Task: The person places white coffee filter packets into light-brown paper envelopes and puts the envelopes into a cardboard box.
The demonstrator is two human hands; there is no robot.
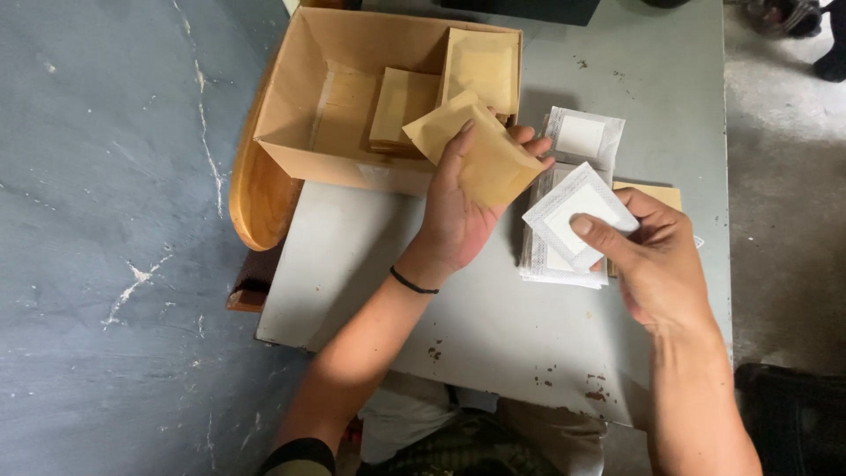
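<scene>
Both my hands are up over the grey table (493,326), each gripping something flat. My left hand (458,211) has its fingers and thumb closed on a tan paper pouch (485,150), held tilted just in front of the cardboard box (291,115). My right hand (656,264) pinches a white sachet (577,211) by its lower corner, thumb on top, holding it just above a stack of white sachets (564,264) lying on the table.

That open box sits at the far left of the table, partly overhanging its edge. Inside it I count three groups of tan pouches: a low stack lying flat on the box floor (348,110), a second stack beside it (401,110), and a bundle standing upright against the right wall (480,70). How many pouches each holds I cannot tell.

On the table, beyond the sachet stack, lies one more white sachet (583,137), partly overlapped. A single tan pouch (656,194) peeks out flat beside my right hand. So: one pouch in my left hand, one sachet in my right.

A black band (412,283) circles my left wrist. A curved wooden piece (260,189) shows under the box at the table's left edge.
</scene>
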